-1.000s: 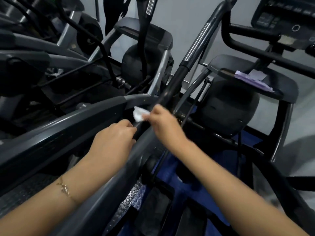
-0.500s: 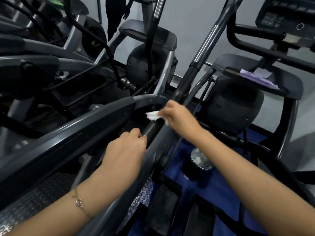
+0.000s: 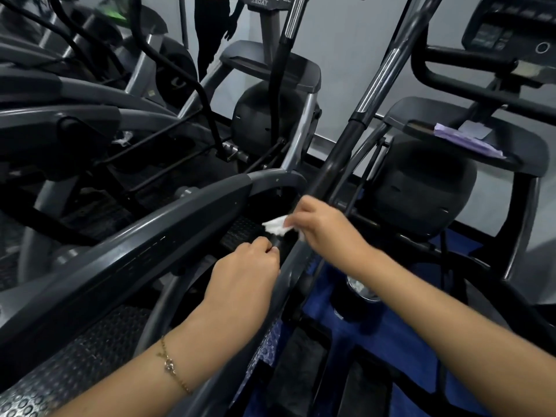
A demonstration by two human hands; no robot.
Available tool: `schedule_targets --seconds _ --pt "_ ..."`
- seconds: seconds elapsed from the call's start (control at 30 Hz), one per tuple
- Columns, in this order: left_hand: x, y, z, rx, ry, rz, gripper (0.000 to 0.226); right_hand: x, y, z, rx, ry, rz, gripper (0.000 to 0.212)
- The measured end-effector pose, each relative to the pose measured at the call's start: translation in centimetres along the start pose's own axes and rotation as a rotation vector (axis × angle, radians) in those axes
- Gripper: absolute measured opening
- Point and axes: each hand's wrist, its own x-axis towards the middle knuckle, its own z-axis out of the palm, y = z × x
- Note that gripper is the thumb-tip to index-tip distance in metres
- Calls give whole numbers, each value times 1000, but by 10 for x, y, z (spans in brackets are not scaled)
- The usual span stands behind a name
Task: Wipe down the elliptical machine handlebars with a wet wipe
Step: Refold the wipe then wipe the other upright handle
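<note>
Now the right hand sits lower on the long black-and-chrome handlebar bar than it did a second ago: it had climbed a little half a second back and has since slid down again, so the small crumpled white wet wipe is being rubbed to and fro along the dark lower stretch of the bar. That suggests this section is mid-wipe, while the chrome stretch higher up looks not yet reached.

Going left to right: the neighbouring grey elliptical rails crowd the left side, with a studded rubber foot pedal below. The left hand, wearing a thin gold chain bracelet, has stayed low on the same bar, its fingers curled together and closed round the bar just below the wipe, seemingly steadying it. The right hand's fingers are bunched, pinching the wipe against the bar, with a white corner sticking out to the left.

Further right stands a black flywheel housing, and on its flat top lies a flat lilac wipes packet. A black console with a round button sits top right. The curved grey frame arch crosses close beside the bar and could cramp the wiping strokes here.
</note>
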Motion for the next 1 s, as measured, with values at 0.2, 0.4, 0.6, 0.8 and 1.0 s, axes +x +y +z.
schedule_targets --seconds 0.2,0.4,0.6,0.8,1.0 --pt "-10 -3 0 -41 25 -15 31 22 18 -13 -105 3 121 20" --pt "-20 -4 -3 -57 91 -21 29 -22 -30 2 49 -99 -64 25" --pt "-20 -3 -5 -68 29 -40 29 -20 -23 7 -2 33 56 22" --pt "-21 4 -14 -97 -41 -104 23 -24 -25 8 124 118 195 31" --pt "-17 1 -23 -169 -40 -163 32 -56 -54 41 195 231 173 27"
